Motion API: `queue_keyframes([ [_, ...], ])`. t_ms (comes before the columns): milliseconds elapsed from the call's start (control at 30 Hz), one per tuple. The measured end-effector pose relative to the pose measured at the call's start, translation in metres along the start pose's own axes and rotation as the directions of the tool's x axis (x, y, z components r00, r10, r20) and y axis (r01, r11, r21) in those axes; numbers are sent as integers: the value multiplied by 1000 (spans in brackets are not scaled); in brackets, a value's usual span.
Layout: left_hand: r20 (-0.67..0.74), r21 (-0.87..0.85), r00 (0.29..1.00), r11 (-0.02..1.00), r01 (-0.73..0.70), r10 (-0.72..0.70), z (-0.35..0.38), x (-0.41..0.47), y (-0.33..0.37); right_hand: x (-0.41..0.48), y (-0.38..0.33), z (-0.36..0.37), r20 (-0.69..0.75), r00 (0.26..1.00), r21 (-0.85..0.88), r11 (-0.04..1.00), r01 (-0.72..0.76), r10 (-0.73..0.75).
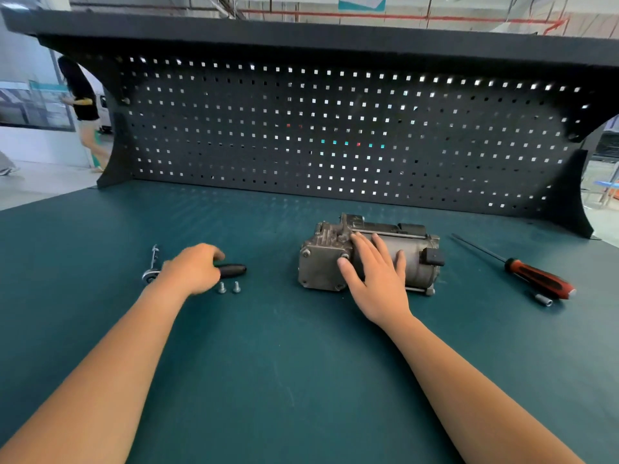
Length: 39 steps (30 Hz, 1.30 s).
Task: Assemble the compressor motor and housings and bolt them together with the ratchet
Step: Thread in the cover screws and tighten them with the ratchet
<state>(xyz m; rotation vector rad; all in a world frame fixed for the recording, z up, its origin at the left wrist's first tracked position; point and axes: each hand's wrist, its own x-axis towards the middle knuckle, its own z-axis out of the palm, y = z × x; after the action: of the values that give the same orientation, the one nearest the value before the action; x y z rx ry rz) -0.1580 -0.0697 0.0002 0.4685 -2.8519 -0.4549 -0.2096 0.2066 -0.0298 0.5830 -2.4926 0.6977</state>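
Note:
The grey metal compressor (415, 259) lies on its side on the green mat, its square housing end facing left. My right hand (375, 276) rests flat on top of it, fingers spread, thumb against the housing's end face. To the left, the ratchet (231, 270) lies on the mat with its black handle pointing right and its chrome head (149, 276) on the left. My left hand (192, 269) is curled over the middle of the ratchet. Two loose bolts (229, 287) stand just below the handle.
A red-and-black screwdriver (536, 277) lies at the right with a small socket (543, 300) beside its handle. A dark pegboard (335, 135) walls the back of the bench. A person walks by at far left (83, 105).

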Motion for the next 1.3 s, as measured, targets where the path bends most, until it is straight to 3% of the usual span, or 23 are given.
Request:
queue_keyframes([
  [67, 104, 193, 994, 980, -48, 29, 6, 0, -19, 0, 1, 0, -5, 1000, -6, 1000, 1, -1],
  [233, -117, 183, 992, 982, -33, 55, 13, 9, -34, 0, -1, -2, 6, 1000, 13, 1000, -3, 3],
  [300, -341, -120, 940, 992, -43, -1, 13, 11, -33, -1, -3, -3, -35, 999, 39, 999, -37, 39],
  [333, -466, -345, 882, 932, -108, -70, 9, 9, -31, -2, -6, -6, -89, 994, 65, 996, -59, 64],
  [400, -586, -670, 769, 686, -284, -254, -5, 7, -25, -4, -14, -16, -248, 968, 100, 995, -5, 30],
  [433, -574, -766, 747, 542, -345, -336, -15, 4, -21, -6, -22, -22, -346, 934, 48, 992, 116, -92],
  [500, -472, -881, 772, 190, -433, -427, -35, -10, -11, -9, -35, -25, -461, 789, -112, 908, 403, -407],
  [533, -409, -895, 802, 19, -446, -436, -42, -17, -6, -12, -43, -23, -441, 751, -131, 863, 488, -492],
  [567, -351, -890, 833, -125, -439, -428, -47, -26, 1, -17, -55, -19, -396, 776, -65, 858, 509, -490],
  [600, -302, -877, 858, -231, -421, -414, -49, -35, 10, -23, -70, -14, -314, 866, 90, 895, 436, -390],
  [633, -258, -864, 882, -315, -393, -393, -49, -45, 21, -28, -88, -9, -162, 965, 294, 923, 249, -209],
  [667, -219, -853, 903, -378, -361, -369, -46, -54, 32, -31, -105, -5, 49, 999, 495, 869, -18, -7],
  [700, -182, -847, 921, -420, -325, -345, -43, -62, 44, -31, -119, 2, 253, 954, 660, 692, -292, 162],
  [733, -153, -850, 935, -440, -289, -320, -39, -69, 56, -27, -129, 8, 411, 872, 766, 418, -489, 268],
  [767, -130, -858, 947, -446, -256, -294, -35, -75, 65, -24, -135, 12, 514, 798, 809, 130, -573, 315],
  [800, -118, -867, 955, -440, -233, -273, -33, -80, 71, -21, -139, 13, 567, 755, 815, -92, -572, 329],
  [833, -115, -876, 958, -428, -222, -262, -31, -85, 74, -20, -139, 12, 584, 739, 812, -233, -536, 336],
  [867, -122, -880, 958, -418, -225, -259, -30, -89, 74, -19, -137, 11, 580, 740, 813, -299, -500, 342],
  [1000, -125, -881, 949, -408, -241, -290, -26, -108, 66, -22, -129, 6, 572, 750, 818, -289, -497, 330],
  [1300, 0, -917, 983, -392, -73, -185, -12, -121, 68, -26, -116, 10, 610, 721, 792, -241, -560, 329],
])
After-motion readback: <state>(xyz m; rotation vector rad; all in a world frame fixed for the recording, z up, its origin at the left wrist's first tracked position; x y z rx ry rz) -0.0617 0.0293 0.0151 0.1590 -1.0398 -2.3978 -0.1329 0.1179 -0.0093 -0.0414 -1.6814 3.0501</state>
